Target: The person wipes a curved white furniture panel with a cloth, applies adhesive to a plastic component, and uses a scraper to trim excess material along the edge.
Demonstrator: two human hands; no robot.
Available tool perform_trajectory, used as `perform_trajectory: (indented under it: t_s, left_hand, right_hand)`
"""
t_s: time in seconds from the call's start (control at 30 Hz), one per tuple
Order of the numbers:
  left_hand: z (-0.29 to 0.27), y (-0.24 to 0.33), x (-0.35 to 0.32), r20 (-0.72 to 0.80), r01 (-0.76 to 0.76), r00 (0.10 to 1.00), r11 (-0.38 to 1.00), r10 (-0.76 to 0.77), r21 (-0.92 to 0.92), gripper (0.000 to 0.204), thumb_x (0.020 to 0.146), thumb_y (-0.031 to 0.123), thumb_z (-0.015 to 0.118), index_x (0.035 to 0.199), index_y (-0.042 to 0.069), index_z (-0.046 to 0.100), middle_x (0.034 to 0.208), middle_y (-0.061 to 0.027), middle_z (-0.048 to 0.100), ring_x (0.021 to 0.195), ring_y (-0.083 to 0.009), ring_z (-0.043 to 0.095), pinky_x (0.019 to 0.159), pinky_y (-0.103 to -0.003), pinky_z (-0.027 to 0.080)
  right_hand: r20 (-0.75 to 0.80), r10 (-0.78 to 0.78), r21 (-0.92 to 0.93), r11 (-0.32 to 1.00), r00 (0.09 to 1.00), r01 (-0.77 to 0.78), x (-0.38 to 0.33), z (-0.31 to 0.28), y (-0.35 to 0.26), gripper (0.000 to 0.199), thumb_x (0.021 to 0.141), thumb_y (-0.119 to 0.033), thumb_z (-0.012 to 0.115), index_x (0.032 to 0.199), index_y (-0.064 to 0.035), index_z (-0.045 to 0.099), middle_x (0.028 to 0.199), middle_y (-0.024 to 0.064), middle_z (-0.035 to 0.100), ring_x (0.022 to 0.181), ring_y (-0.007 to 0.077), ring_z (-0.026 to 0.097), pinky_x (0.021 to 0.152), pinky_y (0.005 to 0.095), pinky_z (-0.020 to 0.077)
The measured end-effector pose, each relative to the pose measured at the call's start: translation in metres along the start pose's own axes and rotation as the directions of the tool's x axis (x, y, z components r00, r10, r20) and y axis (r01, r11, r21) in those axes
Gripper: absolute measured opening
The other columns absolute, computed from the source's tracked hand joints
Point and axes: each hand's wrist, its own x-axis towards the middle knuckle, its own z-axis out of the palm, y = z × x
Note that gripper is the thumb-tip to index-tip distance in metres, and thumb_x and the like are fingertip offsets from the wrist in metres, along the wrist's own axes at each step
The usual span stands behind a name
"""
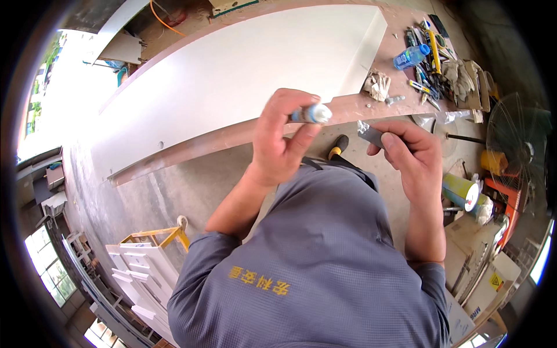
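In the head view, clock places are read from its middle. At 12 o'clock the left hand [278, 136] has its fingers closed around a small blue-and-white tube [303, 114], its pale tip toward 3 o'clock. At 3 o'clock the right hand [409, 152] pinches a flat grey scraper [371, 137], a shiny whitish patch at its end; the two tools are apart. From 10 to 12 o'clock a long white panel [232, 69] lies on the counter [400, 23]. Near 2 o'clock a blue-capped bottle [409, 57] lies beside a yellow-handled tool [434, 52].
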Motion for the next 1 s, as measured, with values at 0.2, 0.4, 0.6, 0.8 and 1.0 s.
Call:
perform_trajectory:
  t_s: [0.2, 0.4, 0.6, 0.8, 1.0]
  left_hand:
    - [-0.008, -0.079, -0.015, -0.19, 0.366, 0.91, 0.929, -0.369, -0.05, 0.019, 0.098, 0.016, 0.072, 0.104, 0.004, 0.058, 0.092, -0.0008, 0.058, 0.077, -0.009, 0.048, 0.07, -0.026, 0.044]
    - [-0.071, -0.263, -0.033, -0.435, 0.627, 0.775, 0.648, -0.459, 0.434, 0.034, 0.09, 0.022, 0.081, 0.077, 0.005, 0.055, 0.065, -0.0004, 0.047, 0.064, -0.012, 0.041, 0.059, -0.033, 0.041]
    - [-0.112, -0.363, -0.051, -0.415, 0.462, 0.887, 0.437, -0.205, 0.772, 0.029, 0.087, 0.024, 0.082, 0.08, 0.004, 0.063, 0.067, -0.0097, 0.059, 0.06, -0.0232, 0.054, 0.06, -0.038, 0.046]
    - [-0.102, -0.36, -0.046, -0.487, 0.533, 0.846, 0.334, -0.216, 0.777, 0.028, 0.088, 0.027, 0.082, 0.079, 0.005, 0.066, 0.066, -0.0078, 0.063, 0.06, -0.0213, 0.059, 0.062, -0.036, 0.049]
    - [-0.11, -0.364, -0.048, -0.586, 0.646, 0.763, 0.297, -0.272, 0.703, 0.031, 0.086, 0.033, 0.082, 0.08, 0.005, 0.068, 0.065, 0.0017, 0.058, 0.063, -0.0127, 0.05, 0.065, -0.031, 0.046]
  right_hand:
    - [0.006, 0.175, 0.107, 0.979, 0.984, -0.175, 0.022, -0.028, 0.057, 0.023, 0.101, -0.003, 0.059, 0.118, 0.0069, 0.072, 0.095, 0.0088, 0.074, 0.074, 0.0075, 0.055, 0.069, 0.0227, 0.0454]
    - [-0.027, 0.129, -0.406, 0.905, 0.991, -0.129, 0.063, -0.064, 0.16, 0.021, 0.096, -0.001, 0.066, 0.114, 0.0009, 0.076, 0.102, 0.009, 0.07, 0.09, 0.0143, 0.064, 0.077, 0.0284, 0.0512]
    - [0.111, -0.042, -0.76, 0.64, 0.993, 0.112, 0.135, -0.067, 0.251, 0.022, 0.089, -0.004, 0.072, 0.109, -0.0109, 0.079, 0.097, 0.0035, 0.069, 0.078, 0.0208, 0.067, 0.068, 0.0311, 0.0532]
    - [0.257, -0.131, -0.827, 0.483, 0.958, 0.288, 0.177, -0.051, 0.3, 0.021, 0.083, -0.008, 0.078, 0.102, -0.0169, 0.081, 0.091, -0.0035, 0.067, 0.074, 0.0176, 0.066, 0.062, 0.0324, 0.053]
    - [0.29, -0.141, -0.831, 0.454, 0.946, 0.323, 0.184, -0.046, 0.309, 0.023, 0.081, -0.007, 0.078, 0.101, -0.0175, 0.081, 0.091, -0.0041, 0.067, 0.073, 0.0173, 0.066, 0.062, 0.0323, 0.0535]
